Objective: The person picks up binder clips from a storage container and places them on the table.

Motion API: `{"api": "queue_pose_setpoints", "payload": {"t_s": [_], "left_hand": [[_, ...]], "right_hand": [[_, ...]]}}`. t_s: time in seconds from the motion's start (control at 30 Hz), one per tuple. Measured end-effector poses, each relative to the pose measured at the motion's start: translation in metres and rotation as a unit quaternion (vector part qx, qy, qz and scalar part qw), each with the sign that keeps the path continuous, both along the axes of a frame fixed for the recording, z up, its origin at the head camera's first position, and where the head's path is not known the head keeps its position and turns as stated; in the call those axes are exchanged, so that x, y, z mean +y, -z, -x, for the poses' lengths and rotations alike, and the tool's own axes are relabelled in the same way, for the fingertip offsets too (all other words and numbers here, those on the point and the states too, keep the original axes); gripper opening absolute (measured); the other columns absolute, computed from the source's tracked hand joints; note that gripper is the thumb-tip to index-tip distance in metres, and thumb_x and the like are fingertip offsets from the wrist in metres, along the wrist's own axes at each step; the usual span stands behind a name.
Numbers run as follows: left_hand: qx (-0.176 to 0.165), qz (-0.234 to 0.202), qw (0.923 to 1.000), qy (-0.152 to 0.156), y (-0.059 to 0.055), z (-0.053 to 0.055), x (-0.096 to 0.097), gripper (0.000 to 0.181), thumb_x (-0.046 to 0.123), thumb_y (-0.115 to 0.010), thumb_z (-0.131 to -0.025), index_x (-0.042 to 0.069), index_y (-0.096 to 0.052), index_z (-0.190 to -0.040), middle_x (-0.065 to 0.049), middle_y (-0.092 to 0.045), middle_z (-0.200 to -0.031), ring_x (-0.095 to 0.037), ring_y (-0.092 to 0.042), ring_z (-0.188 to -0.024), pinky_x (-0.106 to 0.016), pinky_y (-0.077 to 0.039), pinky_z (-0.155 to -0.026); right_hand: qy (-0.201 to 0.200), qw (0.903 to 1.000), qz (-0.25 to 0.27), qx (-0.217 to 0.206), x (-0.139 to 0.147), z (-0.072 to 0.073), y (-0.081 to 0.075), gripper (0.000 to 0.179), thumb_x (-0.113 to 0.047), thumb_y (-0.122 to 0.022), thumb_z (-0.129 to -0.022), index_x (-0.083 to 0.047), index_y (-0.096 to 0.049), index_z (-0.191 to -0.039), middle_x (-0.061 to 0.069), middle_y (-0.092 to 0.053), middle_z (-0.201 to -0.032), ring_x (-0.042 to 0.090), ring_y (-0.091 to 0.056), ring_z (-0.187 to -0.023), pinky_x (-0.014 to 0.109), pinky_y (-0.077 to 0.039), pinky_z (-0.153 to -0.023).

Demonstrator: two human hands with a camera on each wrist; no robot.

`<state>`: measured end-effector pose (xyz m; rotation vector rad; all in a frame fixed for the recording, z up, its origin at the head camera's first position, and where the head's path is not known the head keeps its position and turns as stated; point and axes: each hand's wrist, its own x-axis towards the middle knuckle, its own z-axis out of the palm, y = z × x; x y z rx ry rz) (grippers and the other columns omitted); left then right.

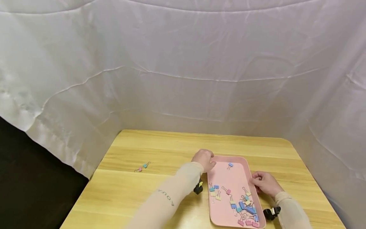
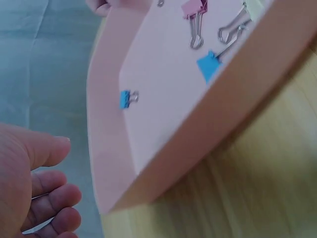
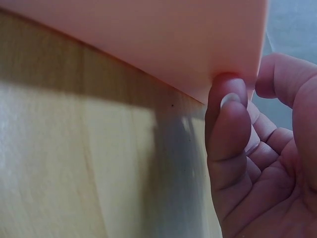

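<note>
A pink tray [image 1: 226,178] lies on the wooden table with several colourful binder clips [image 1: 243,205] gathered mostly at its near end. One blue binder clip [image 1: 230,165] is by itself toward the far end. My left hand [image 1: 203,160] is by the tray's far left corner. In the left wrist view, a gap shows between its loosely bent fingers [image 2: 54,201] and the tray wall [image 2: 106,148]. On the opposite side, my right hand [image 1: 266,183] pinches the tray's right edge. The right wrist view shows fingertips [image 3: 229,94] against the outer wall, with the thumb across the rim.
On the table's left part lie a pink binder clip [image 1: 139,169] and a teal binder clip [image 1: 145,165]. Pale cloth [image 1: 200,95] hangs behind and beside the wooden table [image 1: 120,190]. Each wrist carries a small black camera [image 1: 198,187].
</note>
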<state>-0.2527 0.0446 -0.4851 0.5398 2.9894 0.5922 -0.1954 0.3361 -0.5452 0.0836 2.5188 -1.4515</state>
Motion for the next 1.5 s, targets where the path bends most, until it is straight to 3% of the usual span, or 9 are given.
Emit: {"api": "queue_pose_setpoints", "payload": {"t_s": [0.23, 0.37, 0.43, 0.53, 0.67, 0.8, 1.03, 1.23, 1.5], "left_hand": [[-0.006, 0.046, 0.9989, -0.004, 0.01, -0.004, 0.029, 0.029, 0.039, -0.068, -0.089, 0.018, -0.071, -0.109, 0.006, -0.069, -0.106, -0.013, -0.062, -0.103, -0.024, -0.048, -0.09], [0.009, 0.1, 0.9949, -0.013, 0.017, -0.006, 0.046, 0.027, 0.045, -0.066, -0.088, 0.019, -0.072, -0.086, 0.007, -0.07, -0.089, -0.01, -0.064, -0.085, -0.026, -0.051, -0.076], [0.013, 0.137, 0.9903, -0.018, 0.02, -0.008, 0.056, 0.03, 0.05, -0.063, -0.088, 0.02, -0.07, -0.084, 0.008, -0.069, -0.085, -0.009, -0.063, -0.079, -0.028, -0.05, -0.07], [-0.012, 0.139, 0.9899, -0.028, 0.025, -0.011, 0.069, 0.029, 0.05, -0.062, -0.089, 0.022, -0.067, -0.086, 0.009, -0.066, -0.084, -0.007, -0.058, -0.072, -0.026, -0.047, -0.061], [-0.053, 0.083, 0.9938, -0.051, 0.033, -0.012, 0.082, 0.024, 0.042, -0.066, -0.089, 0.02, -0.067, -0.08, 0.008, -0.063, -0.08, -0.006, -0.052, -0.063, -0.023, -0.044, -0.05], [-0.042, 0.083, 0.994, -0.058, 0.041, -0.011, 0.091, 0.026, 0.041, -0.068, -0.088, 0.019, -0.068, -0.073, 0.006, -0.063, -0.074, -0.008, -0.052, -0.058, -0.024, -0.045, -0.05], [0.016, 0.121, 0.9901, -0.068, 0.049, -0.004, 0.1, 0.029, 0.048, -0.069, -0.085, 0.02, -0.072, -0.079, 0.004, -0.067, -0.08, -0.012, -0.061, -0.072, -0.027, -0.05, -0.057], [0.062, 0.158, 0.9837, -0.058, 0.053, -0.005, 0.105, 0.017, 0.026, -0.066, -0.091, 0.021, -0.072, -0.076, 0.005, -0.065, -0.075, -0.011, -0.056, -0.064, -0.027, -0.047, -0.052], [0.059, 0.164, 0.9829, -0.06, 0.047, -0.005, 0.095, 0.011, 0.021, -0.07, -0.086, 0.02, -0.068, -0.075, 0.004, -0.064, -0.074, -0.011, -0.056, -0.063, -0.028, -0.048, -0.051]], "right_hand": [[0.004, 1.0, 0.006, 0.001, -0.004, -0.004, -0.001, 0.021, -0.01, -0.065, -0.089, 0.008, -0.058, -0.099, 0.007, -0.057, -0.07, 0.017, -0.055, -0.058, 0.028, -0.048, -0.05], [0.002, 1.0, 0.006, 0.005, -0.005, -0.006, 0.0, 0.021, -0.01, -0.065, -0.089, 0.007, -0.058, -0.099, 0.007, -0.057, -0.07, 0.017, -0.055, -0.058, 0.028, -0.049, -0.05], [0.007, 1.0, 0.006, 0.003, -0.005, -0.007, 0.0, 0.02, -0.01, -0.065, -0.089, 0.006, -0.059, -0.098, 0.007, -0.057, -0.069, 0.017, -0.055, -0.058, 0.028, -0.049, -0.05], [0.006, 1.0, 0.005, 0.006, -0.004, -0.009, -0.001, 0.02, -0.01, -0.065, -0.089, 0.007, -0.058, -0.098, 0.007, -0.057, -0.069, 0.017, -0.055, -0.057, 0.028, -0.048, -0.05], [0.008, 0.9999, 0.013, 0.003, -0.002, -0.011, -0.002, 0.019, -0.01, -0.065, -0.09, 0.007, -0.058, -0.097, 0.007, -0.056, -0.066, 0.017, -0.054, -0.055, 0.028, -0.048, -0.049], [0.005, 0.9997, 0.024, -0.002, -0.002, -0.012, -0.001, 0.02, -0.011, -0.066, -0.09, 0.007, -0.059, -0.096, 0.007, -0.056, -0.065, 0.017, -0.053, -0.055, 0.028, -0.048, -0.049], [-0.009, 0.9996, 0.024, 0.012, -0.003, -0.01, 0.0, 0.022, -0.012, -0.066, -0.09, 0.008, -0.059, -0.095, 0.006, -0.055, -0.064, 0.015, -0.052, -0.053, 0.027, -0.047, -0.048], [-0.005, 0.9993, 0.035, 0.011, -0.006, -0.013, 0.001, 0.022, -0.012, -0.067, -0.09, 0.008, -0.058, -0.095, 0.006, -0.053, -0.064, 0.015, -0.051, -0.051, 0.026, -0.046, -0.047], [-0.013, 0.9992, 0.038, 0.006, -0.01, -0.008, 0.002, 0.022, -0.012, -0.067, -0.09, 0.007, -0.059, -0.096, 0.006, -0.054, -0.064, 0.014, -0.051, -0.052, 0.026, -0.045, -0.047]]}}
